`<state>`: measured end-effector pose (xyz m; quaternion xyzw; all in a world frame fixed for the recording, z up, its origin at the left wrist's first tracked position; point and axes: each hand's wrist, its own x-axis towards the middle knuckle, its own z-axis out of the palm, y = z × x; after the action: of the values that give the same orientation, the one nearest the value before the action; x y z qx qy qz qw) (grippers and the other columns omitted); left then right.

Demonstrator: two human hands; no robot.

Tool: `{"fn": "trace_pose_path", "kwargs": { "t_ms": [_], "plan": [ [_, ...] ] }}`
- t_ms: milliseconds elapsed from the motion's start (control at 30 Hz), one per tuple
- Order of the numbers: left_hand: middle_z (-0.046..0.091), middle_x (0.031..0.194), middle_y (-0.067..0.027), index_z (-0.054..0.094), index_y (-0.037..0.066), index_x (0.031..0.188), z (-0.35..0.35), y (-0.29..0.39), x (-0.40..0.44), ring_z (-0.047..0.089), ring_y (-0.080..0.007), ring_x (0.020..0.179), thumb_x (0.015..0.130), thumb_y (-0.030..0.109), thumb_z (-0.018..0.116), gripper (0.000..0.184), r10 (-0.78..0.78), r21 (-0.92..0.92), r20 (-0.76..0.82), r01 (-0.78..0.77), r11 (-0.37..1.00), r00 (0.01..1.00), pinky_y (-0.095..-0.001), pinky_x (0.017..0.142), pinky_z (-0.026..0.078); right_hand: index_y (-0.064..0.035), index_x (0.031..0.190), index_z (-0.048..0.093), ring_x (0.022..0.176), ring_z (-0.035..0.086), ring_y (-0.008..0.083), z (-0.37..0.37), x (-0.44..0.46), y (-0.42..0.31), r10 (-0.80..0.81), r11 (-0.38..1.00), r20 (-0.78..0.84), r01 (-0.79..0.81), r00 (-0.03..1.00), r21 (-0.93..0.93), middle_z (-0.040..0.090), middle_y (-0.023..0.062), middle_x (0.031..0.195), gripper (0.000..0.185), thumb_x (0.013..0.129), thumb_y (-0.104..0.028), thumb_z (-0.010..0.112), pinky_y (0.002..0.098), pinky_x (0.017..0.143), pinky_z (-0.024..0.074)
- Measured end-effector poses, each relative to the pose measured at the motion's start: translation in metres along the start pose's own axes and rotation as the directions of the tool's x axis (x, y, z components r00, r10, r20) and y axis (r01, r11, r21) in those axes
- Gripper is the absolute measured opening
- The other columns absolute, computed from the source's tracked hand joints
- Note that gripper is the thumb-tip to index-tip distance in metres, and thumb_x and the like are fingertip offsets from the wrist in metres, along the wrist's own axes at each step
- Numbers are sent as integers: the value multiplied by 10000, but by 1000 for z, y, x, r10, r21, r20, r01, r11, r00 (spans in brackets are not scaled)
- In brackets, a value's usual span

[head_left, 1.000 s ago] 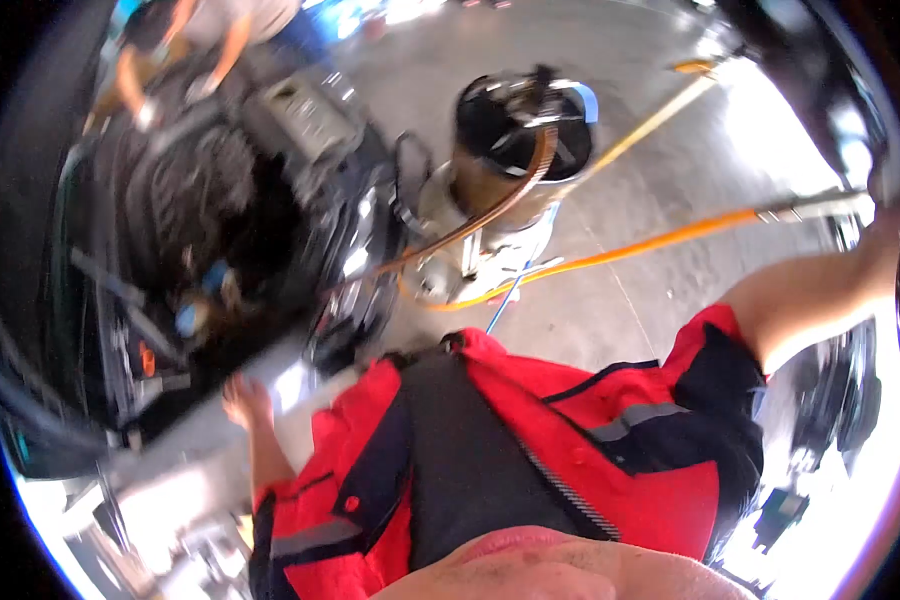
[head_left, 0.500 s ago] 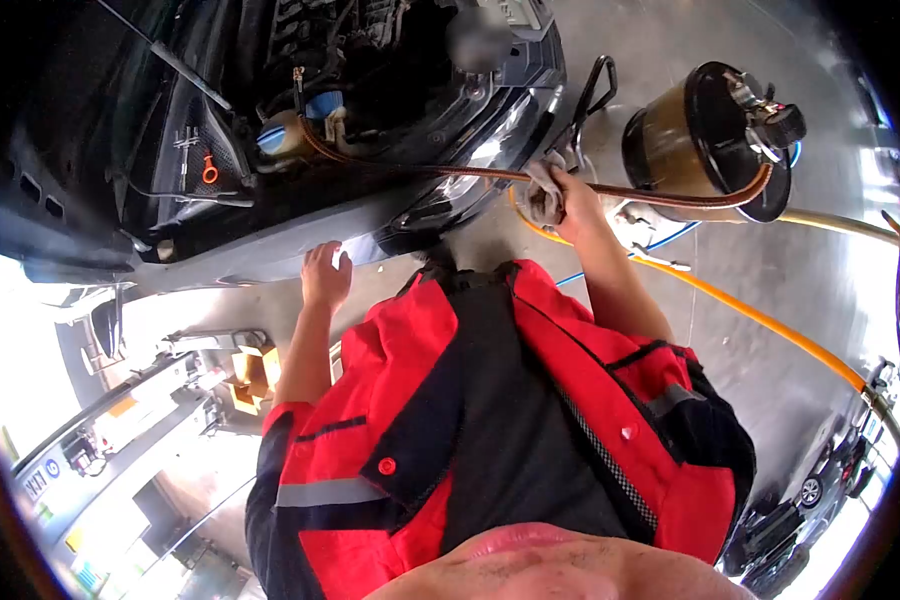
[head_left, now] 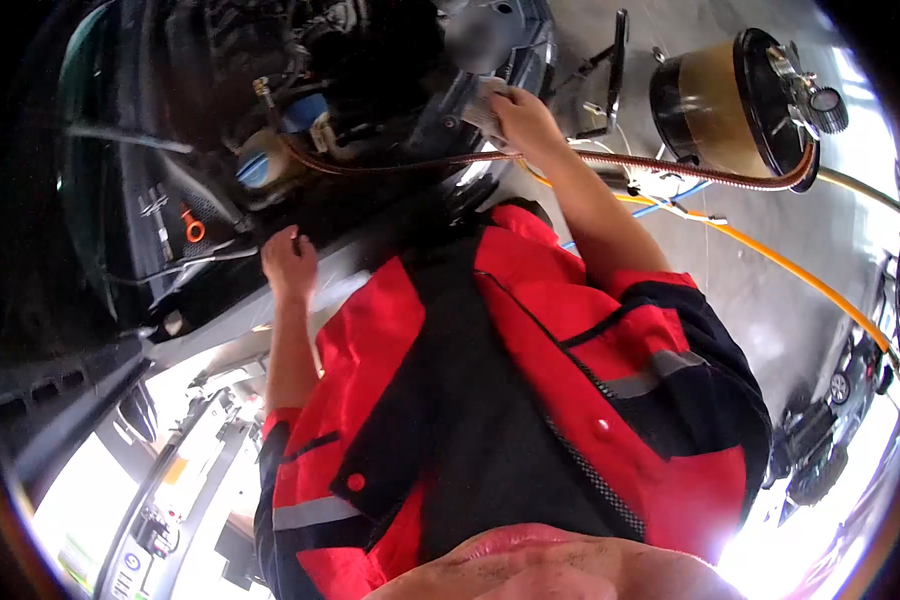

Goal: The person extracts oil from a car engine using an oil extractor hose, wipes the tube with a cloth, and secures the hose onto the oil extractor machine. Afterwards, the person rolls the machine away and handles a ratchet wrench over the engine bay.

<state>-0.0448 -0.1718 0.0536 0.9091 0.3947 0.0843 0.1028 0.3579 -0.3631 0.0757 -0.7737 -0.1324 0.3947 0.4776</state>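
My right hand (head_left: 530, 122) is closed around a crumpled grey rag (head_left: 483, 112) over the front corner of a dark car's open engine bay. A reddish-brown hose (head_left: 410, 163) crosses below that hand. My left hand (head_left: 290, 264) is at the near fender edge; its fingers look loosely extended and hold nothing I can see. Ahead of it in the bay sits a pale reservoir (head_left: 266, 150) with a blue cap (head_left: 254, 168). A brass fitting (head_left: 261, 88) rises beside it at the hose's end.
On the right stands a black-ended drum (head_left: 710, 108) with a pressure gauge (head_left: 827, 100), joined to the hose. An orange hose (head_left: 790, 268) and a blue line run over the floor. An orange ring-shaped tool (head_left: 192, 226) and some metal tools (head_left: 158, 215) lie on the cowl.
My right hand has moved forward and left with the rag, from beside the hose to over the car's front corner. My left hand has shifted slightly forward and left. The view has turned somewhat.
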Motion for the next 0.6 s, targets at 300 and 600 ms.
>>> {"fn": "trace_pose_path", "kwargs": {
  "t_ms": [300, 600],
  "plan": [
    [587, 1296, -140, 582, 82, 1306, 25, -13, 4, 512, -347, 1234, 932, 319, 603, 443, 9, 359, 8, -12, 933, 1000, -515, 1026, 405, -40, 1136, 651, 1164, 549, 409, 30, 109, 48, -300, 756, -250, 70, 920, -651, 608, 206, 1201, 347, 932, -306, 567, 499, 985, 468],
    [557, 1341, -136, 571, 118, 1325, 27, -13, -3, 487, -379, 1259, 955, 345, 548, 435, -40, 390, 17, 30, 920, 999, -547, 1024, 398, -30, 1184, 666, 1207, 545, 363, 30, 109, 40, -174, 561, -54, 54, 983, -826, 550, 189, 1265, 387, 938, -326, 628, 452, 949, 523]
  ]
}}
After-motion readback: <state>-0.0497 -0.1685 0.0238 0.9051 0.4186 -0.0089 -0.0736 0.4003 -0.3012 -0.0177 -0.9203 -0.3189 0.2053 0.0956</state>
